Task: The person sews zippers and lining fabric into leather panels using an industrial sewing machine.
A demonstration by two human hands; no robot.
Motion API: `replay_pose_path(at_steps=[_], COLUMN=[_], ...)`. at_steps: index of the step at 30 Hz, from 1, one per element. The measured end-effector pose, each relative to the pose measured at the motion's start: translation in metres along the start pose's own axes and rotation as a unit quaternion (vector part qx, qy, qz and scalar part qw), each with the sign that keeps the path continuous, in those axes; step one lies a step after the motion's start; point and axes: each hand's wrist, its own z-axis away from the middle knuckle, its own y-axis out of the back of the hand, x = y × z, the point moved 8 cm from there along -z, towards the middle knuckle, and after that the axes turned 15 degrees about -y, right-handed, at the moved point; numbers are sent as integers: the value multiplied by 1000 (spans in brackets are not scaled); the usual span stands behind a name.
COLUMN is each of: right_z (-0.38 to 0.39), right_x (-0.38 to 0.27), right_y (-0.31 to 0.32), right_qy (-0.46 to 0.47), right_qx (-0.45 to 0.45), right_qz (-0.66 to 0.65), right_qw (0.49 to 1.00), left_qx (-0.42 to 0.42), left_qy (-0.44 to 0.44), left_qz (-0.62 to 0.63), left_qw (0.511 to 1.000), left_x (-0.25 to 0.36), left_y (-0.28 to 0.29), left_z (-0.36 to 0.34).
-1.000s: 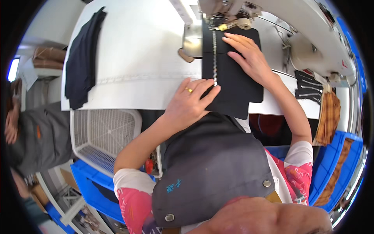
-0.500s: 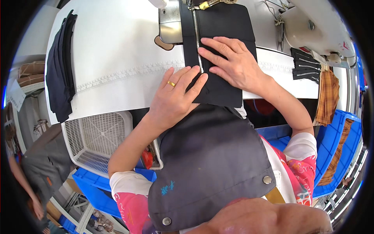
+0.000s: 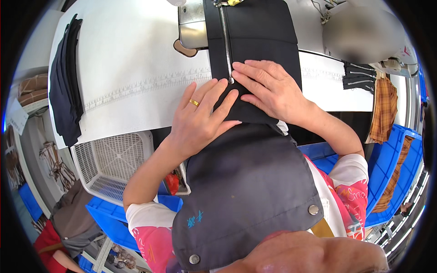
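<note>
A black fabric panel (image 3: 255,29) with a silver zipper (image 3: 226,41) running lengthwise lies beside the sewing machine's metal plate (image 3: 192,32), its upper end at the presser foot (image 3: 220,2). My left hand (image 3: 202,116), wearing a gold ring, rests with fingers spread on the panel's lower left and table edge, fingertips just left of the zipper's lower end. My right hand (image 3: 271,93) lies with fingers outstretched on the panel, fingertips touching it just right of the zipper's lower end. Neither hand appears to grip anything.
Stacked dark pieces (image 3: 66,79) lie at left, short zippered pieces (image 3: 357,75) and plaid cloth (image 3: 382,109) at right. A white basket (image 3: 109,164) and blue crates (image 3: 382,177) stand below the measuring-scale table (image 3: 118,91). Another person (image 3: 73,218) is at the lower left.
My right hand has slid down the panel from near the presser foot to the zipper's lower end. The view has shifted, raising the machine in the picture. The other person has moved downward at left.
</note>
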Motion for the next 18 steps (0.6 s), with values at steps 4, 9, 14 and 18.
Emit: replay_pose_path(at_steps=[4, 9, 14, 18], right_z=[1, 2, 8, 6], right_x=[-1, -2, -4, -15], right_y=[4, 3, 0, -1], right_qy=[9, 15, 44, 44], right_qx=[40, 48, 44, 12], right_qz=[-15, -25, -6, 48], right_qw=[999, 998, 998, 998], left_qx=[6, -13, 34, 31], left_qy=[3, 1, -42, -40], left_qz=[14, 20, 28, 90], left_qw=[1000, 1000, 998, 995], left_x=[-2, -3, 5, 3], left_y=[-2, -2, 0, 6], left_z=[2, 2, 5, 1])
